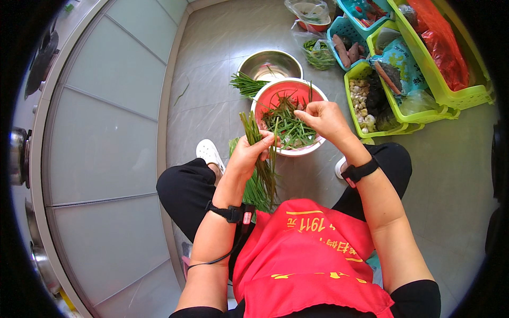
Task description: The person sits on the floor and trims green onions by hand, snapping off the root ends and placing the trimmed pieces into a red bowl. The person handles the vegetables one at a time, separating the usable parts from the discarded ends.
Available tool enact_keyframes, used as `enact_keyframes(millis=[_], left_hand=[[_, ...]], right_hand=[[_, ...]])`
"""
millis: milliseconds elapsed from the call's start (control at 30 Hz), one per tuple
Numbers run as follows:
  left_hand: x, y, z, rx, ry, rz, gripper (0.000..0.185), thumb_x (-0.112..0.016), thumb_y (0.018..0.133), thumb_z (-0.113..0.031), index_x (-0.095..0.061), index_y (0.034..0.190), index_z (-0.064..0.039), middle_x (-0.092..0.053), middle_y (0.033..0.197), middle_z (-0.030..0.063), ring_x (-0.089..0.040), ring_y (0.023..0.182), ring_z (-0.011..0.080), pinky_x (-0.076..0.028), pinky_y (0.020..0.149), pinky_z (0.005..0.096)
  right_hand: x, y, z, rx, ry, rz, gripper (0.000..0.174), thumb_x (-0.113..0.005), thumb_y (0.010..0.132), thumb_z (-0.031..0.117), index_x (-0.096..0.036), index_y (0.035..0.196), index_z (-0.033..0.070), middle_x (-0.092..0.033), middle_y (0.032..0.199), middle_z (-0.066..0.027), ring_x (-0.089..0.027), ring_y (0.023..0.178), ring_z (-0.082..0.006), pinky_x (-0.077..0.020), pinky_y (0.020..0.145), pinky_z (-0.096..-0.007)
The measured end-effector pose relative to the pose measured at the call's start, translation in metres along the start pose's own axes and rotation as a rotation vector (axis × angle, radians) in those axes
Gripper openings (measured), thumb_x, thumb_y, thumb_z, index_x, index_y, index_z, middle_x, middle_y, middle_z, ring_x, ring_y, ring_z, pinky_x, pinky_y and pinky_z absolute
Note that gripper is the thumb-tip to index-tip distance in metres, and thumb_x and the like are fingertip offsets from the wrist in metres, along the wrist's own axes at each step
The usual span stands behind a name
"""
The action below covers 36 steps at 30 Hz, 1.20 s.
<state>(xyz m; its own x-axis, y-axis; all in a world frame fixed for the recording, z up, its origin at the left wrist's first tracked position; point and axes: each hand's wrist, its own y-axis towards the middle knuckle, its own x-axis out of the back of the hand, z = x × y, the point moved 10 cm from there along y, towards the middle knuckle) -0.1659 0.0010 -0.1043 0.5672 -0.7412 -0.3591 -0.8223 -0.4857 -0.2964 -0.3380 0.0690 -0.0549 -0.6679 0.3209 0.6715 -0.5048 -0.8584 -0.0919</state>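
My left hand [254, 150] grips a bunch of garlic chives [264, 171], its stem ends pointing up and away from me. Above the right side of a red plastic basin with a white rim [254, 104], the thumb and forefinger of my right hand [324, 119] are pinched together. A thin blade stands up behind that hand; whether the fingers hold it is unclear. Loose green and brownish chive pieces [292, 129] lie in the basin. More long chives [254, 192] rest below my left forearm, partly hidden. Another chive bundle [248, 84] lies left of the basin.
A stainless steel basin [270, 55] stands behind the red one. To the right are green baskets [427, 119] with garlic [360, 103] and bags, and a blue basket [336, 30] with sweet potatoes. Bagged green vegetables [318, 53] sit nearby. Cabinet doors [103, 151] line the left.
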Motion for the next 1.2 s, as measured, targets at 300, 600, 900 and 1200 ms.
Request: enact_keyframes(millis=[300, 600, 900, 1200], left_hand=[[0.001, 0.002, 0.006, 0.006, -0.029, -0.007, 0.014, -0.062, 0.085, -0.019, -0.062, 0.091, -0.006, -0.065, 0.081, 0.0037, -0.045, 0.053, 0.0059, -0.037, 0.052, 0.0207], [0.032, 0.007, 0.02, 0.003, -0.264, -0.229, 0.017, -0.061, 0.086, -0.018, -0.059, 0.096, -0.004, -0.063, 0.084, 0.0044, -0.055, 0.059, 0.0099, -0.046, 0.057, 0.0239], [0.041, 0.007, 0.017, 0.004, -0.311, -0.229, 0.021, -0.061, 0.086, -0.017, -0.059, 0.101, -0.001, -0.066, 0.095, 0.0123, -0.06, 0.059, 0.0118, -0.051, 0.057, 0.0252], [0.051, -0.002, -0.007, -0.085, -0.368, -0.306, 0.025, -0.06, 0.088, -0.02, -0.053, 0.106, -0.004, -0.06, 0.103, 0.0167, -0.041, 0.048, 0.0056, -0.045, 0.055, 0.0234]], right_hand=[[-0.07, -0.013, 0.0, 0.034, 0.448, 0.355, 0.031, -0.061, 0.08, 0.014, -0.061, 0.107, -0.001, -0.066, 0.1, -0.0126, -0.064, 0.086, -0.0157, -0.0494, 0.076, -0.028], [-0.11, -0.047, 0.012, -0.22, 0.687, 0.756, 0.041, -0.051, 0.09, 0.043, -0.053, 0.118, 0.013, -0.06, 0.104, -0.0012, -0.055, 0.095, -0.0108, -0.045, 0.083, -0.0309], [-0.121, -0.055, 0.01, -0.328, 0.906, 0.877, 0.038, -0.047, 0.093, 0.037, -0.053, 0.118, 0.009, -0.063, 0.1, -0.0052, -0.061, 0.089, -0.0135, -0.0474, 0.079, -0.0286], [-0.126, -0.061, 0.017, -0.292, 0.94, 0.92, 0.029, -0.047, 0.094, 0.026, -0.06, 0.109, 0.006, -0.053, 0.073, 0.0046, -0.053, 0.068, -0.0043, -0.0459, 0.061, -0.0198]])
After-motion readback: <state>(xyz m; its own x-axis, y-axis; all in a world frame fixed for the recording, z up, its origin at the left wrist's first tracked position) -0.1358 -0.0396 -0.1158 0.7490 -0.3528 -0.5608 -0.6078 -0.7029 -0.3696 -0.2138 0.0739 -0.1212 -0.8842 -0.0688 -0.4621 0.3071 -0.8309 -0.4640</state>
